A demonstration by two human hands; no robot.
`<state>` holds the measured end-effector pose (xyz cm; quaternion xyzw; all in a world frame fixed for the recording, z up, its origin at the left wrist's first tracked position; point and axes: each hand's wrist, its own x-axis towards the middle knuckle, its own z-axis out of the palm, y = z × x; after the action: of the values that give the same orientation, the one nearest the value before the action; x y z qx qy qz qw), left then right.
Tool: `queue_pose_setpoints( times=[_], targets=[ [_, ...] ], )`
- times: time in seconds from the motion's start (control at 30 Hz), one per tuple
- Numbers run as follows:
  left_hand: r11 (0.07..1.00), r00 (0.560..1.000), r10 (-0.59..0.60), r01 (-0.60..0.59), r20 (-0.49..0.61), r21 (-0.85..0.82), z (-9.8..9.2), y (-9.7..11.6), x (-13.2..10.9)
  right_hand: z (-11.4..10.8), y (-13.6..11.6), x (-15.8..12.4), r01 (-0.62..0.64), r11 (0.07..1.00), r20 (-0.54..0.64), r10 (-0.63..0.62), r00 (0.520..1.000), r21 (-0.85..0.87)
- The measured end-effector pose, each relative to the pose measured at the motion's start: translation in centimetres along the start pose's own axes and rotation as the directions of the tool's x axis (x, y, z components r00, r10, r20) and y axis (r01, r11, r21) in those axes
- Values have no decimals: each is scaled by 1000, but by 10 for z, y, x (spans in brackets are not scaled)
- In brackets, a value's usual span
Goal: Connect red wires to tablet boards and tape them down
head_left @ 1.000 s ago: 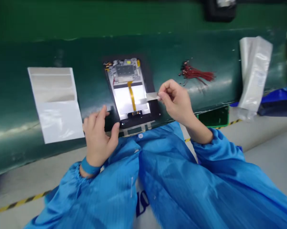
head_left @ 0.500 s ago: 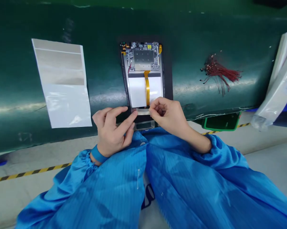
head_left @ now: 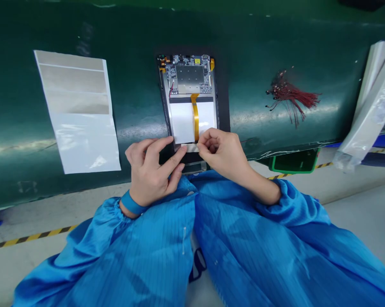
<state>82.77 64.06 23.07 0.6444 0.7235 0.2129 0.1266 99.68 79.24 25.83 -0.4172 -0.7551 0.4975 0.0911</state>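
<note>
An opened tablet (head_left: 215, 98) lies on the green bench, its circuit board (head_left: 189, 76) at the far end and a white battery (head_left: 181, 123) below, crossed by an orange ribbon cable (head_left: 196, 119). Along its near edge runs a short strip of silvery tape (head_left: 189, 148). My right hand (head_left: 226, 151) pinches the strip's right end between thumb and forefinger. With fingers spread, my left hand (head_left: 155, 170) rests at the near left corner, the forefinger touching the strip's left end. A blue band circles the left wrist.
A sheet with silvery strips (head_left: 80, 123) lies to the left. Right of the tablet is a bundle of thin red wires (head_left: 293, 96). Long clear plastic packs (head_left: 371, 106) overhang the bench's right edge. Below the bench stands a green bin (head_left: 295, 161).
The strip now lies flatter and closer against the tablet's near edge, just under the battery. My hands have shifted slightly with it. The whole view has moved a little.
</note>
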Motion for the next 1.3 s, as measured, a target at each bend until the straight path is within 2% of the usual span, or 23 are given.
queue_pose_setpoints(
  times=[0.17,0.3,0.4,0.6,0.77,0.83,0.93,1.03,1.17,1.3],
  targets=[
    [999,998,37,-37,-40,10,0,-3,-4,-1,1,-1,10,998,4,-10,1000,63],
    [986,973,146,-129,-180,104,3,-9,-8,-3,0,-1,-17,994,30,14,999,107],
    [979,949,189,-161,-253,126,5,-14,-9,-3,-2,-1,-5,998,24,3,1000,63],
    [973,954,214,-188,-210,134,3,-12,-6,0,-5,1,5,1000,9,-5,1000,-11],
    [996,998,59,-58,-17,62,2,-6,1,0,-5,2,-5,1000,9,5,1000,-27],
    [997,997,66,-64,-36,44,4,-6,3,0,-5,1,-6,999,7,6,1000,-31],
    [980,975,181,-169,-126,106,5,-8,5,0,-6,1,-2,999,6,2,1000,-50],
    [961,962,242,-219,-127,167,5,-9,6,1,-7,2,20,993,-7,-21,1000,-115],
    [957,954,259,-232,-153,174,8,-13,4,2,-6,4,31,962,-10,-36,999,-270],
    [977,972,192,-176,-139,119,11,-16,1,3,-6,5,35,941,-7,-39,999,-336]
  ],
)
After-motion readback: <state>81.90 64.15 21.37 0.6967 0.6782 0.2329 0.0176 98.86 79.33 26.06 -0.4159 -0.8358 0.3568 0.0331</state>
